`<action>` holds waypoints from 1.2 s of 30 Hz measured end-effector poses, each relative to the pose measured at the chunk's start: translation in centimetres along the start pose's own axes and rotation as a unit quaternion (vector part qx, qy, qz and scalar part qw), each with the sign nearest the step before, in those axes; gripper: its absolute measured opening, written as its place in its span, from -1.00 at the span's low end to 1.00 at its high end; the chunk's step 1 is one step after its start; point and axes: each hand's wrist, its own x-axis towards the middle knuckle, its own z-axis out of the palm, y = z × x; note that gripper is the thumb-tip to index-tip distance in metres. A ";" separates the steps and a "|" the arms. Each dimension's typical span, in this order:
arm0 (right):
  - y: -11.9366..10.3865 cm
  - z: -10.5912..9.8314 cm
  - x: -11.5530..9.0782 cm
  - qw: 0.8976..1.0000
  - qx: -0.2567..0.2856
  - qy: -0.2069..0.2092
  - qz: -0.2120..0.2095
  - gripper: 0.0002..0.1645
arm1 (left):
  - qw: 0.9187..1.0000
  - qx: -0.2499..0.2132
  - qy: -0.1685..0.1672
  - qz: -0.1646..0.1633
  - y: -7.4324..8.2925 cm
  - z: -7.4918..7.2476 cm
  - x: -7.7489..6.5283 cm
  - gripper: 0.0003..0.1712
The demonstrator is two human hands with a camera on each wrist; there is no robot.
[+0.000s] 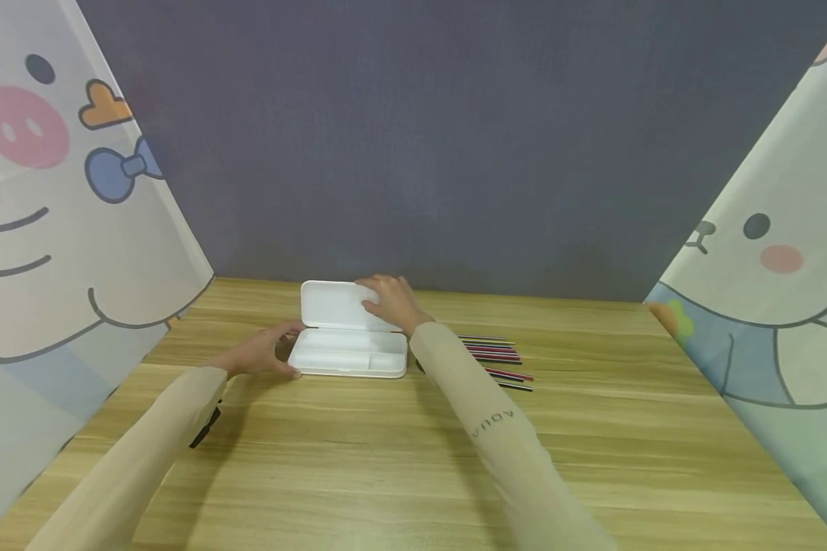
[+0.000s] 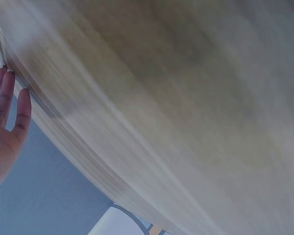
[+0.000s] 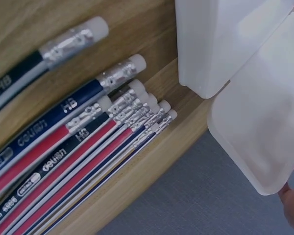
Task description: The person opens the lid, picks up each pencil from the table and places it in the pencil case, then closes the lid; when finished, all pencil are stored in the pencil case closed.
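Observation:
A white pencil case [image 1: 331, 360] lies on the table with its lid [image 1: 335, 304] raised at the back, its inside showing a divider and no pencils. My left hand [image 1: 265, 353] grips the case's left end, thumb at the front corner and fingers at the rear; in the left wrist view only some fingers [image 2: 22, 112] appear at the edge. The right hand [image 1: 394, 301] holds the lid by its upper right corner, thumb on the inner face and fingers behind. Several pencils [image 3: 88, 147] with white erasers, in red, black and dark blue, lie right of the case, partly hidden by the right sleeve in the head view.
A wooden table [image 1: 358, 451] carries everything. Behind it stands a dark grey panel [image 1: 413, 153]. Cartoon-printed sheets flank both sides, the left sheet [image 1: 55, 229] and the right sheet [image 1: 786, 306].

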 end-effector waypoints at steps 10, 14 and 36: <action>0.4 0.4 0.2 0.997 0.006 -0.065 0.039 -0.29 | 1.000 0.007 -0.001 -0.002 -0.3 0.0 0.1 0.01; 0.5 0.6 0.2 0.996 0.004 -0.080 0.047 -0.24 | 1.000 0.003 -0.002 0.001 -0.4 0.1 0.2 0.00; 0.7 -0.6 0.1 0.995 -0.039 -0.096 -0.013 -0.25 | 1.000 0.008 -0.005 -0.012 0.1 -0.1 0.1 0.00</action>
